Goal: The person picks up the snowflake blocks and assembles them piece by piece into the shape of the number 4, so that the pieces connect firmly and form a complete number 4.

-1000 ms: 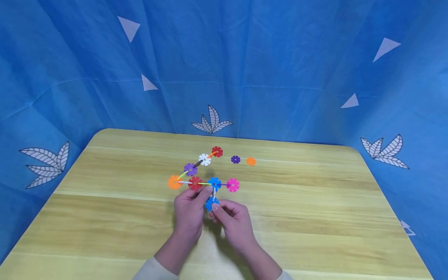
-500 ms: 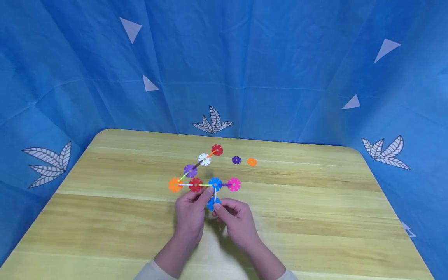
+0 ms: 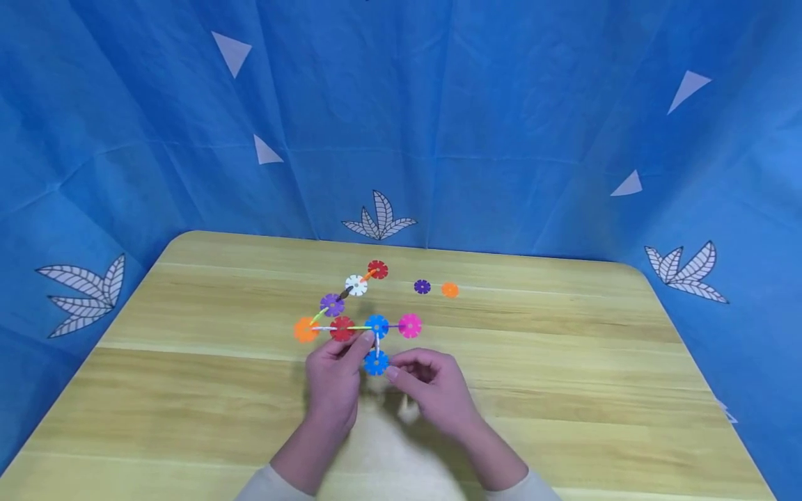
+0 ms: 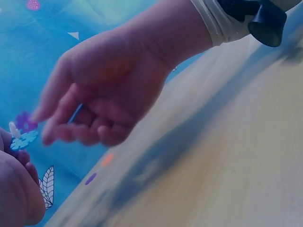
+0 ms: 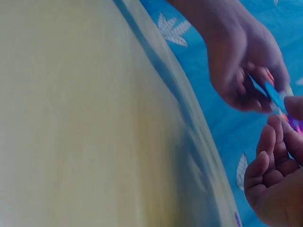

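My left hand [image 3: 335,383] pinches a chain of interlocking snowflake discs near its upper blue disc [image 3: 377,326]. Flat discs alternate with thin coloured ones seen edge-on. From the blue disc the chain runs left through a red disc [image 3: 342,328] to an orange disc [image 3: 306,330], then up past purple and white to another red disc [image 3: 378,269]. A pink disc [image 3: 410,325] forms the right end. Below hangs a second blue disc [image 3: 376,362], joined by a white edge-on disc. Beside its right edge is my right hand [image 3: 435,393], fingers loosely curved, holding nothing visible.
A loose dark purple disc [image 3: 422,287] and a small orange disc [image 3: 450,290] lie on the wooden table [image 3: 564,376] beyond the hands. A blue curtain [image 3: 501,125] hangs around the table's far side and flanks.
My right hand has let go of the lower blue disc and shifted right, uncovering it. The chain in my left hand has moved slightly left.
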`<act>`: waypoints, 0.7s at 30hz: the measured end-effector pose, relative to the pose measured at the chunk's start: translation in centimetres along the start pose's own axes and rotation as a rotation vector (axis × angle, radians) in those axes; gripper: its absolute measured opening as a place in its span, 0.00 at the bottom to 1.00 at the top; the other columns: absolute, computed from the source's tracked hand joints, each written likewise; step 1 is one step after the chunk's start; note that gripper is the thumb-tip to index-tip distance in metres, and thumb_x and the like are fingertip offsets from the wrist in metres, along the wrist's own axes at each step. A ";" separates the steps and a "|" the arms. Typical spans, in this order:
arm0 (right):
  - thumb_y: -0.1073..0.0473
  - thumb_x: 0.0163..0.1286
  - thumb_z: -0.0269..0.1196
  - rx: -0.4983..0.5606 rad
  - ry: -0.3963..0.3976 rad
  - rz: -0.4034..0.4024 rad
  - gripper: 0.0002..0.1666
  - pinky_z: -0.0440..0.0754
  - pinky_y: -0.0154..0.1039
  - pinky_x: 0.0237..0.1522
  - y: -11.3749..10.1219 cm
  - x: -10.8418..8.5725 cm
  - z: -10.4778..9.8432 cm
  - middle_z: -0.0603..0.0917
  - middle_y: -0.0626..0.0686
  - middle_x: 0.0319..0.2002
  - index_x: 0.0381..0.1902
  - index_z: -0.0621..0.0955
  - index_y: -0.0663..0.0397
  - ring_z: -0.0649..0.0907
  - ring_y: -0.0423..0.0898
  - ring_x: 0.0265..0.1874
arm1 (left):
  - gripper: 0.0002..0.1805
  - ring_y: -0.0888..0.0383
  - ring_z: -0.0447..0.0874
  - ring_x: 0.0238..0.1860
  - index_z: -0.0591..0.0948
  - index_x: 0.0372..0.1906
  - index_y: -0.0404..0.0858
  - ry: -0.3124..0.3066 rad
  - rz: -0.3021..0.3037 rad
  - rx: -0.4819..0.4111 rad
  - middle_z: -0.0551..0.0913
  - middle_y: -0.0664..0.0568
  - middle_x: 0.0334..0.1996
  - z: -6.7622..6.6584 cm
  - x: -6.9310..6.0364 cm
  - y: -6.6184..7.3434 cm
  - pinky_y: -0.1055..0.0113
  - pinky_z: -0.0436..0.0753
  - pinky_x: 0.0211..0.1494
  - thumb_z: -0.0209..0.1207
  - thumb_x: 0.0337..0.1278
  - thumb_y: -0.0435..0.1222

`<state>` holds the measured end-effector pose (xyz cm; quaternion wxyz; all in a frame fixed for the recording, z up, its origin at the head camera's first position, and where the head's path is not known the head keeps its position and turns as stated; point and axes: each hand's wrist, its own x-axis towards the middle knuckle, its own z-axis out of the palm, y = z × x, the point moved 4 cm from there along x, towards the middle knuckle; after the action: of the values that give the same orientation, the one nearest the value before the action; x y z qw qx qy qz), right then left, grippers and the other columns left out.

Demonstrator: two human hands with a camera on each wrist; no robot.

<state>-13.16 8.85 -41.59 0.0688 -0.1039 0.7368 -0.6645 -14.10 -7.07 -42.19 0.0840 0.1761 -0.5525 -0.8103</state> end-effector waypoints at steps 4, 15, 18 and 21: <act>0.65 0.65 0.68 -0.040 0.078 0.028 0.09 0.80 0.34 0.32 0.1 0.2 -2.1 0.85 0.56 0.32 0.42 0.85 0.66 0.81 0.48 0.29 | 0.07 0.55 0.83 0.36 0.86 0.37 0.27 0.008 0.001 -0.011 0.86 0.44 0.34 -0.1 0.1 0.1 0.66 0.84 0.43 0.71 0.53 0.27; 0.67 0.63 0.70 -0.136 0.306 0.030 0.05 0.79 0.34 0.31 0.0 2.6 -7.0 0.84 0.56 0.31 0.38 0.87 0.62 0.80 0.48 0.29 | 0.08 0.57 0.82 0.34 0.86 0.39 0.25 0.007 -0.001 0.008 0.86 0.45 0.33 -0.2 0.0 0.3 0.67 0.84 0.41 0.69 0.55 0.26; 0.66 0.64 0.70 -0.175 0.337 0.030 0.05 0.79 0.35 0.32 0.1 3.6 -7.7 0.84 0.56 0.32 0.37 0.87 0.61 0.80 0.50 0.31 | 0.08 0.57 0.81 0.35 0.86 0.39 0.25 0.008 -0.006 0.027 0.85 0.45 0.33 -0.2 0.0 0.4 0.68 0.84 0.41 0.69 0.55 0.26; 0.65 0.64 0.70 -0.217 0.354 0.034 0.05 0.79 0.36 0.33 0.4 4.6 -8.1 0.84 0.55 0.32 0.37 0.87 0.60 0.79 0.51 0.31 | 0.07 0.58 0.81 0.34 0.86 0.38 0.25 0.009 -0.009 0.041 0.85 0.47 0.33 -0.3 0.0 0.5 0.70 0.83 0.40 0.68 0.56 0.27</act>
<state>-19.59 15.57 -40.92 -0.0620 0.0200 0.8063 -0.5880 -14.02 -7.47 -41.80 0.0795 0.1840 -0.5677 -0.7985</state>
